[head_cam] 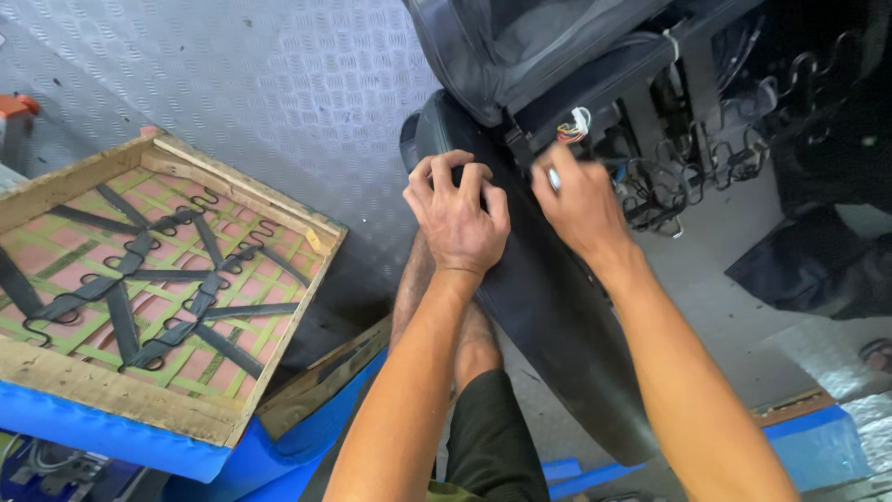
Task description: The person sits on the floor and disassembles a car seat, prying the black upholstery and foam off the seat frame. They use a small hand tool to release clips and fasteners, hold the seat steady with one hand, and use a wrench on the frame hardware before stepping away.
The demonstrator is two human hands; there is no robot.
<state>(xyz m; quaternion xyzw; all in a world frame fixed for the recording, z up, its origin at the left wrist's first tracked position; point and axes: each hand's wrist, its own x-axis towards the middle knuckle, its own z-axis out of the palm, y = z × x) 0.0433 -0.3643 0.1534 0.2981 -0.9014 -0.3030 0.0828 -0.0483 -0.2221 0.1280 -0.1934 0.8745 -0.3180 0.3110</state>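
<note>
A black car seat (pixel 548 288) lies tipped over in front of me, its underside with springs and coloured wires (pixel 576 124) showing at the upper right. My left hand (pixel 457 212) presses down on the black cover edge with fingers curled, gripping it. My right hand (pixel 581 200) sits just to its right, fingers closed around a small metal tool or clip beside a black strap (pixel 517 141); what exactly it pinches is partly hidden. My bare knee and dark shorts (pixel 488 437) show below the hands.
A wooden frame (pixel 121 400) with green webbing, black straps and hooks lies at the left on blue upholstery (pixel 102 435). A grey checker-plate floor (pixel 279 84) spreads behind. Dark seat parts (pixel 818 270) lie at the right. More blue padding (pixel 808 442) sits at the lower right.
</note>
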